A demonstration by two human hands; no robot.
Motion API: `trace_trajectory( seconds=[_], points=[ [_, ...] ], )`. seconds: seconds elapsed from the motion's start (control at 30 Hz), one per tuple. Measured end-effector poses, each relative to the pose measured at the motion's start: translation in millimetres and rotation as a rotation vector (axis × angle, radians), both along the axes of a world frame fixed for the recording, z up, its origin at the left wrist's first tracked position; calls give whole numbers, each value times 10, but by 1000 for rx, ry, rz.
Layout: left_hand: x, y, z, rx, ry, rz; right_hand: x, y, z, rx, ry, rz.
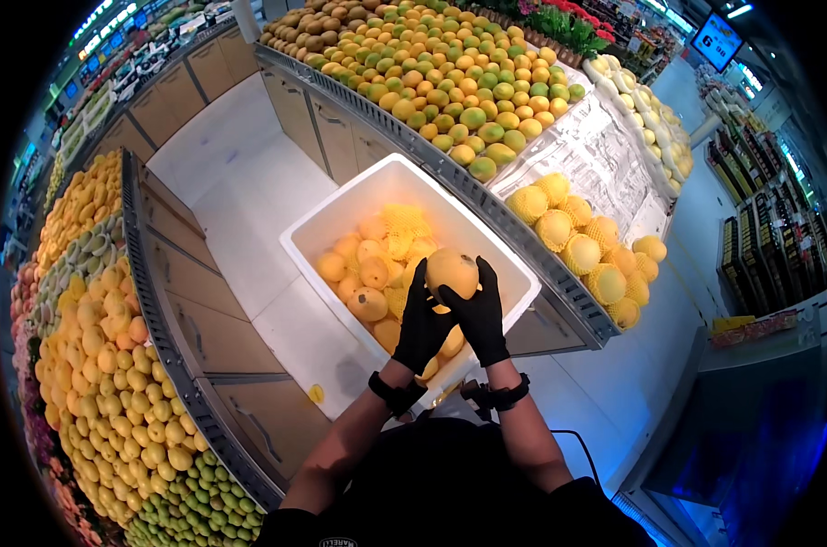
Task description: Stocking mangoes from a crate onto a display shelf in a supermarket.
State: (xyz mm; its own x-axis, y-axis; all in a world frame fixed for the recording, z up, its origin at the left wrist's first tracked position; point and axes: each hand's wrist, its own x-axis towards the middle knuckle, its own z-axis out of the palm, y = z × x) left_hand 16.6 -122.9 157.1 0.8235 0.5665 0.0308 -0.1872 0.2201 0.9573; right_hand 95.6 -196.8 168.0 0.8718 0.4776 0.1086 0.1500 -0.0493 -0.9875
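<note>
Both my hands wear black gloves and hold one large round yellow-orange fruit point(452, 272) above a white foam box point(413, 167). My left hand point(424, 321) grips it from the left and below, and my right hand point(480, 311) from the right, with its thumb across the near side. A dark spot shows near the top of the fruit. Inside the box lie several similar fruits point(368, 303), some in yellow foam nets; a bunched yellow net point(405, 225) rests among them. My hands hide part of the contents. A dark band circles each wrist.
Netted yellow fruits point(581, 254) are stacked on the display's near corner beside newspaper sheets point(577, 157). Green-yellow fruits point(473, 117) fill the shelf behind, above a grey slotted rail point(386, 123). Another fruit display point(116, 369) curves along the left. A yellow disc-like thing point(316, 393) lies on the floor.
</note>
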Motion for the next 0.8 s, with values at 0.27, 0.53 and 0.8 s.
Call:
trace_trajectory(
  seconds=[0.27,0.53,0.8],
  points=[
    [-240,353,161,-825,-216,-283,-41,-441,396,203,260,207],
    [-157,163,529,-213,-262,-245,193,-604,402,142,257,252],
    [125,0,497,301,19,-261,468,-798,491,108,191,280]
  ],
)
